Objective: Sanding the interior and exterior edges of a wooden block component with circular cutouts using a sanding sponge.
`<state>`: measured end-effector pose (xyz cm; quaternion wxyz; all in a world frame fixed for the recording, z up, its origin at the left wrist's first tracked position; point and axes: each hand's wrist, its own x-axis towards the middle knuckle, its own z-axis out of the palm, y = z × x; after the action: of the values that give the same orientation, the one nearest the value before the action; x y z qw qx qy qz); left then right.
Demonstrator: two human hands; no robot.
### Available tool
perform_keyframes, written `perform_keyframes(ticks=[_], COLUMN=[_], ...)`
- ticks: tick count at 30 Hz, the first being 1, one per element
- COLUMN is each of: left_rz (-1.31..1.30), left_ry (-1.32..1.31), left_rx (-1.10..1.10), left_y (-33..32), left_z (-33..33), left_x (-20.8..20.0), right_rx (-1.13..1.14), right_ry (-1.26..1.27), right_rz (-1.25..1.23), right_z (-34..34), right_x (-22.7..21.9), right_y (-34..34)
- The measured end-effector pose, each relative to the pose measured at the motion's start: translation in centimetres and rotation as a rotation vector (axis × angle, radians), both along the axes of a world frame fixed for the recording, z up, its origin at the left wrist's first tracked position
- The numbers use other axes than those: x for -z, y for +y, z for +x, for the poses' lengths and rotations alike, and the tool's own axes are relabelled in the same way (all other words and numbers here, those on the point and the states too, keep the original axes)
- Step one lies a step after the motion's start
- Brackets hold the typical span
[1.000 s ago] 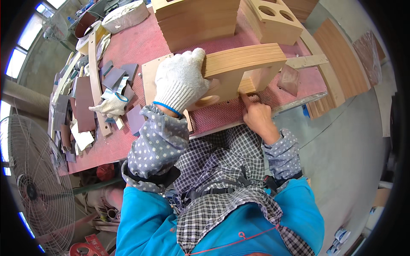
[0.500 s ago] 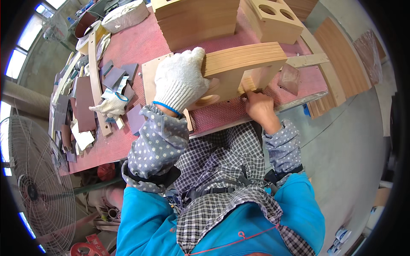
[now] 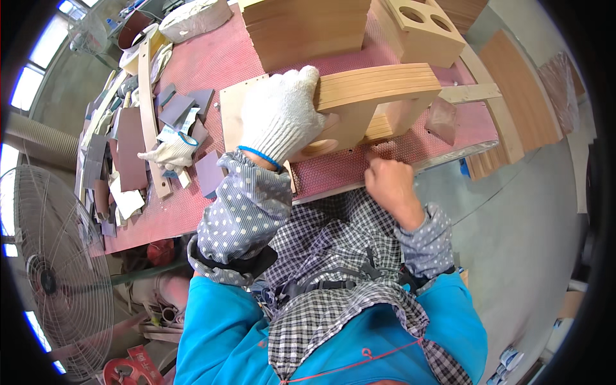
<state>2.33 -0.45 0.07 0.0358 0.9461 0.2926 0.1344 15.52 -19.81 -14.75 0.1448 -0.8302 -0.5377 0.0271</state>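
Observation:
My left hand [image 3: 282,115], in a white knit glove with a blue cuff, is closed over the left end of a stack of wooden panels [image 3: 378,90]. The stack stands on edge and has a rectangular opening and round holes through it. My bare right hand [image 3: 393,186] is just in front of the opening, apart from the wood, low over the table's near edge. Its fingers are curled in; the tips are blurred, and whatever they may hold is hidden. A pale flat board [image 3: 232,109] lies behind my left hand.
The table has a pink textured cover [image 3: 212,58]. Behind the panels stand a tall wooden stack [image 3: 308,35] and a block with round holes [image 3: 427,38]. Sanding pieces [image 3: 176,109], a spare glove [image 3: 172,154] and a long wooden strip [image 3: 149,115] lie left. A fan [image 3: 58,276] stands lower left.
My right hand has drawn back from the panel opening toward me, down to the table's near edge. My left hand keeps its hold on the stack. The whole view has shifted slightly.

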Motion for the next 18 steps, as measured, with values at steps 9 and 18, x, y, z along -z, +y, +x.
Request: perform_keyframes(ticks=[9,18], left_rz=[0.017,0.070], left_ry=[-0.012,-0.029], left_rx=[-0.007,0.000], left_y=[-0.2,0.3], left_z=[0.0,-0.1], left_x=[-0.2,0.6], right_rx=[-0.228,-0.240], right_ry=[-0.103,0.199], right_rz=[0.073,-0.138], right_z=[-4.1,-7.5], right_x=[1.8,0.5], right_y=[4.4,8.1])
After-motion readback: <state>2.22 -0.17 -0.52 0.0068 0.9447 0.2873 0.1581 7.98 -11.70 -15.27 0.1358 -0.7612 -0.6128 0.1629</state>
